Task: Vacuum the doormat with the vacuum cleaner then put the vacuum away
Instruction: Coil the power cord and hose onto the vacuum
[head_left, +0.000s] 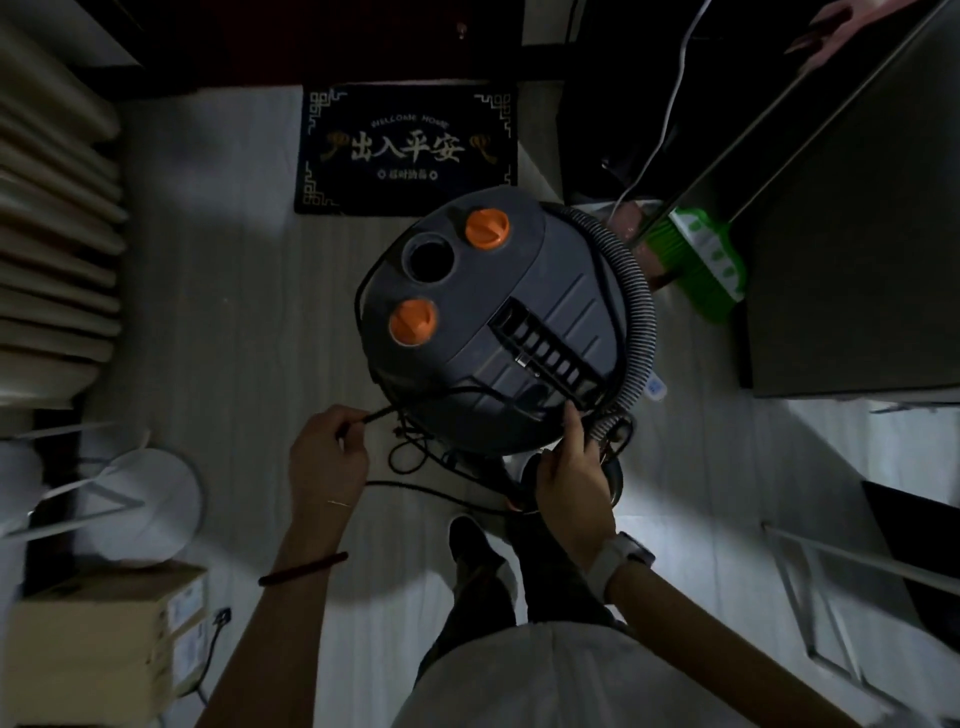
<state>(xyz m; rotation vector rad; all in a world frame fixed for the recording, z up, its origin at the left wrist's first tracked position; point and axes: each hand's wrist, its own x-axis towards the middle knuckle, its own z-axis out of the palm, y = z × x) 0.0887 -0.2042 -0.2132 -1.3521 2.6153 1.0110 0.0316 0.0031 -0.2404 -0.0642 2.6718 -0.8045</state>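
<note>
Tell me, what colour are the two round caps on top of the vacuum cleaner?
Orange caps, on the dark grey vacuum cleaner, seen in the head view.

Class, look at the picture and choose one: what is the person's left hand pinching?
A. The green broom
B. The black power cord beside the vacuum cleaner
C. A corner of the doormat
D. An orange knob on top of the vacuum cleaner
B: the left hand is closed on the black power cord at the near edge of the vacuum cleaner, far from the doormat and the broom.
</note>
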